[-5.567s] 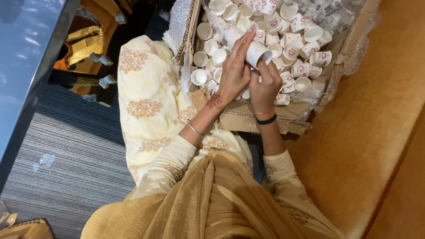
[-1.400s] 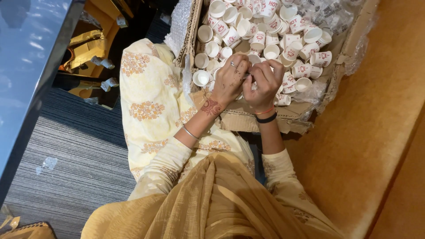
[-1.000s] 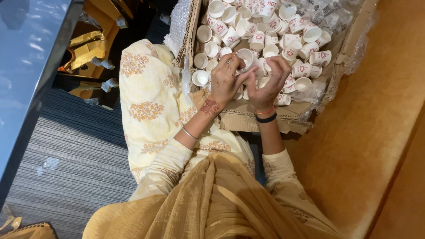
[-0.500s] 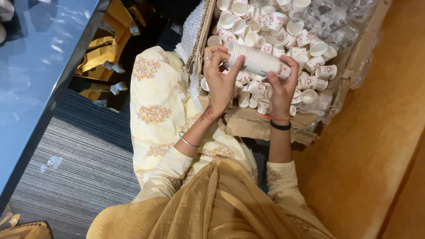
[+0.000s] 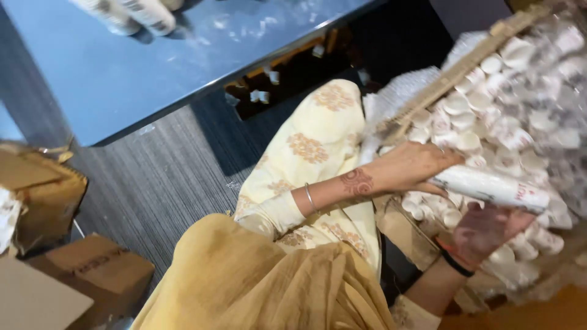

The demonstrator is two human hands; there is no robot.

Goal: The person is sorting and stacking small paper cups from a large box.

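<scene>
A: Clasping a stack of nested white paper cups [image 5: 489,187] from 2 sides. Left hand [image 5: 409,171] laid over the near end, fingers curled down around it. Right hand [image 5: 486,231] cupped underneath, palm up, fingers pressed to the underside.

B: Which way is the stack lying?

A: Almost level, long axis running from the left hand out toward the right edge of view, far end tipped slightly down. Held just above the open cardboard box [image 5: 452,73], not resting in it. Left hand at one end; right hand nearer the middle and carrying the weight.

B: And its look?

A: Smooth white tube of nested cups, faint red print near the far end, blurred by motion. Loose cups [image 5: 489,104] of the same kind heaped in the box below, some under clear plastic.

B: Anything else close by?

A: Blue-grey desk [image 5: 183,67] off to the left, with 2 more cup stacks [image 5: 131,13] lying on its far edge. Brown cartons [image 5: 92,269] on the striped floor.
</scene>
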